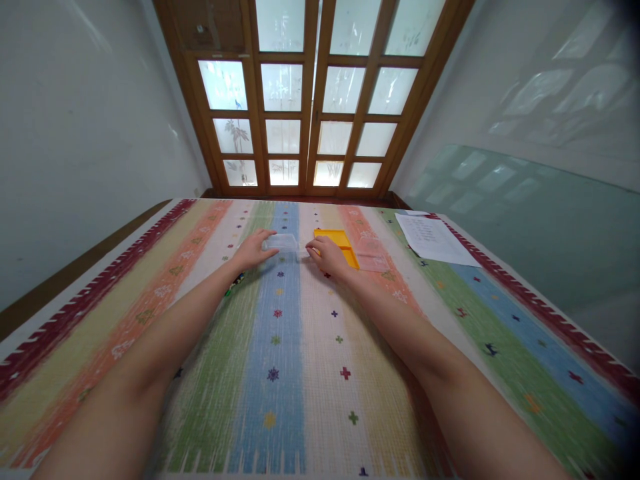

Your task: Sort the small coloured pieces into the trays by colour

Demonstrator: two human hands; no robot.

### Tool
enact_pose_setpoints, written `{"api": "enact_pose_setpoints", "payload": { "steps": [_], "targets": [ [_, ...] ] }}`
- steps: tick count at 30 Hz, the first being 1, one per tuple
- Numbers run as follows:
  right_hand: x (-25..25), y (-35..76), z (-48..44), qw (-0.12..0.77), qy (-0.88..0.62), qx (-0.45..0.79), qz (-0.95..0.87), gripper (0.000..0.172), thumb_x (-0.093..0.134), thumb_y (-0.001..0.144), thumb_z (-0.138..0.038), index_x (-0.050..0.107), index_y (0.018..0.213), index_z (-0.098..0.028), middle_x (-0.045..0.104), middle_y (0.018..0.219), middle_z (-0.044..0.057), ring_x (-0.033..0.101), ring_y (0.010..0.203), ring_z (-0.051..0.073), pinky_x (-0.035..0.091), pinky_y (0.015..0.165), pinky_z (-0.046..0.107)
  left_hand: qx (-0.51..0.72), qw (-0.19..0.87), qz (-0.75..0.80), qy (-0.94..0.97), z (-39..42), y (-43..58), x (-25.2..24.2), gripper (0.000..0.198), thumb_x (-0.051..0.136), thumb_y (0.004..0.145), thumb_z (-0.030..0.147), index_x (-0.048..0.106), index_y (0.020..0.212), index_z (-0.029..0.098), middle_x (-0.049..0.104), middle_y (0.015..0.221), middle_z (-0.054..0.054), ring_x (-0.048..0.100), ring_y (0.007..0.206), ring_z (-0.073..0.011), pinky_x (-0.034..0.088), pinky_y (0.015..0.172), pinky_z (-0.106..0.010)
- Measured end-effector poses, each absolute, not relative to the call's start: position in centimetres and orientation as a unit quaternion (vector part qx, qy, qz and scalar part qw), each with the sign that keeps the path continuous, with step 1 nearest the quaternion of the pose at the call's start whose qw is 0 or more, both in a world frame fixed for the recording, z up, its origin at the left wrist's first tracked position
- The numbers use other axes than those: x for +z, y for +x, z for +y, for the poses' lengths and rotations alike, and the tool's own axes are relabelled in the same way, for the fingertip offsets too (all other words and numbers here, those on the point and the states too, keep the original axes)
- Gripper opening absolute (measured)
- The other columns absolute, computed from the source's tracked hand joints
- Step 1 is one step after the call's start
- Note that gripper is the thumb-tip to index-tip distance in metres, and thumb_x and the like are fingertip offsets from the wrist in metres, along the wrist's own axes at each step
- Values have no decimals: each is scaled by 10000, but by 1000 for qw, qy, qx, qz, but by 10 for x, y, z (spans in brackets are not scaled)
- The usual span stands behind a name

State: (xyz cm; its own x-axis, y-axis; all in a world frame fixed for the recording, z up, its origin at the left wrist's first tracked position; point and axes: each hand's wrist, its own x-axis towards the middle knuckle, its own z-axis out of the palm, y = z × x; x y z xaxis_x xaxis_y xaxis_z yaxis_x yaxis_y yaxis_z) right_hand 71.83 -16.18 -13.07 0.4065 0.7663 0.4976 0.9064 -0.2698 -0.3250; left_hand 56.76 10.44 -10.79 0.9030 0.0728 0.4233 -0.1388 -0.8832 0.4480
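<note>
Toward the far side of the table lies a small clear plastic box [283, 241]. My left hand [253, 249] grips its left end, with the thumb on the near side and the fingers on the far side. My right hand [327, 255] has its fingers bent and pinched at a faint see-through edge on the box's right side; whether this is a lid is hard to make out. Behind and partly under the right hand is a yellow divided tray [336, 237]. A clear flat plastic piece [373, 261] lies against the tray's right side.
Small dark and green pieces [234, 285] lie by my left wrist, partly hidden. Printed paper sheets [434, 240] rest at the far right. A striped cloth [275, 320] covers the table. Beyond stand wooden glass doors [310, 127], and a glass panel [540, 227] leans at the right wall.
</note>
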Motion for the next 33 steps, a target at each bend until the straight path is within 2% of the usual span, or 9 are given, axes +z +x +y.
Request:
{"api": "enact_pose_setpoints", "payload": {
  "steps": [3, 7, 10, 13, 17, 20, 26, 30, 33],
  "targets": [
    [-121, 717, -159, 314, -777, -130, -530, 215, 553, 1060, -298, 741, 1111, -206, 703, 1093, 105, 617, 1051, 247, 470, 944, 367, 234, 268, -6, 935, 100, 569, -104, 594, 695, 879, 495, 632, 1391, 200, 673, 1298, -114, 642, 1208, -300, 499, 1110, -484],
    [-101, 709, -154, 339, -750, -155, -547, 335, 532, 1076, -382, 663, 1339, -221, 680, 1284, 128, 595, 1208, 275, 457, 1053, 411, 236, 308, 8, 922, 90, 573, -97, 574, 692, 852, 418, 637, 1376, 190, 679, 1244, -107, 656, 1148, -280, 543, 1031, -452],
    [-87, 700, -148, 295, -751, -126, -577, 410, 509, 1089, -425, 610, 1438, -236, 649, 1392, 126, 582, 1271, 275, 448, 1073, 392, 234, 331, 13, 914, 81, 576, -92, 551, 700, 825, 384, 651, 1337, 187, 670, 1226, -98, 663, 1085, -262, 565, 966, -423],
    [-77, 691, -141, 233, -769, -107, -585, 427, 454, 1115, -416, 582, 1481, -238, 653, 1411, 122, 627, 1206, 258, 460, 986, 339, 237, 346, 21, 908, 74, 576, -88, 502, 713, 812, 380, 661, 1275, 193, 669, 1197, -86, 660, 1046, -248, 564, 943, -405],
    [-75, 684, -135, 138, -796, -122, -576, 394, 401, 1126, -378, 620, 1416, -227, 730, 1252, 120, 672, 1030, 238, 425, 811, 298, 230, 369, 45, 899, 66, 573, -84, 503, 745, 801, 385, 644, 1257, 198, 677, 1156, -78, 653, 1017, -232, 556, 932, -390],
    [-79, 681, -135, 102, -801, -139, -573, 384, 370, 1122, -345, 654, 1332, -195, 756, 1128, 126, 669, 942, 227, 373, 732, 291, 220, 389, 46, 894, 63, 571, -84, 549, 756, 803, 399, 614, 1290, 188, 677, 1101, -65, 650, 955, -210, 553, 908, -378],
    [-83, 676, -131, 109, -808, -174, -552, 347, 369, 1099, -282, 676, 1187, -147, 759, 1039, 138, 667, 879, 229, 319, 687, 310, 200, 455, 32, 867, 64, 576, -92, 633, 764, 806, 385, 548, 1373, 204, 662, 1050, -36, 648, 850, -169, 555, 819, -336],
    [-77, 676, -129, 120, -843, -176, -494, 317, 375, 1098, -268, 663, 1144, -143, 764, 998, 138, 674, 872, 234, 300, 675, 310, 191, 456, 22, 869, 65, 575, -100, 696, 792, 798, 378, 542, 1431, 233, 666, 1095, -48, 663, 935, -183, 559, 884, -349],
    [-70, 682, -129, 159, -848, -161, -478, 343, 356, 1129, -350, 655, 1168, -187, 770, 1030, 106, 675, 876, 230, 312, 688, 297, 181, 441, 0, 879, 69, 571, -101, 828, 791, 806, 396, 453, 1549, 264, 670, 1149, -56, 670, 1011, -205, 553, 961, -385]
  ]
}}
